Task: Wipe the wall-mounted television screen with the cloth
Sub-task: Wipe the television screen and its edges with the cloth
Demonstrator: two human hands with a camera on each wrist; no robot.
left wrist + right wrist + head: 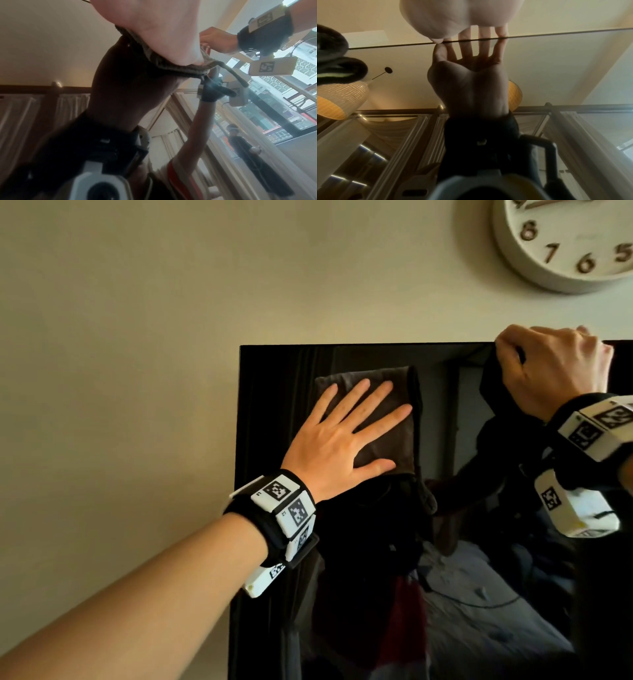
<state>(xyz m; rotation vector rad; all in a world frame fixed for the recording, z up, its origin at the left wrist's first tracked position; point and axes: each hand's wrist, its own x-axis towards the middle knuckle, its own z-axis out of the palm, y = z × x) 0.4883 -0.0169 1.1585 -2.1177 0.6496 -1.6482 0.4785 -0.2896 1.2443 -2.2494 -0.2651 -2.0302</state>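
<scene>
Pressing cloth (383, 419) flat on the TV (462, 542) w/ my left hand (337, 436), fingers spread, near the top-left corner. Right hand (555, 368) curls over the top edge, steadying. Unwiped glass runs rightward and below my left, so probably sweep that way.

The television screen (496, 542) was glossy black, showing dim grey and dark red reflections. On its upper left part lay a cloth (376, 392) of dark grey-brown with a darker edge. The wall (137, 337) left of and above the screen was plain beige. Above the screen's right end hung a clock (561, 244) with an off-white face and brown numerals. Both wristbands (274, 518) were black, carrying white blocks printed with black-and-white square codes.
</scene>
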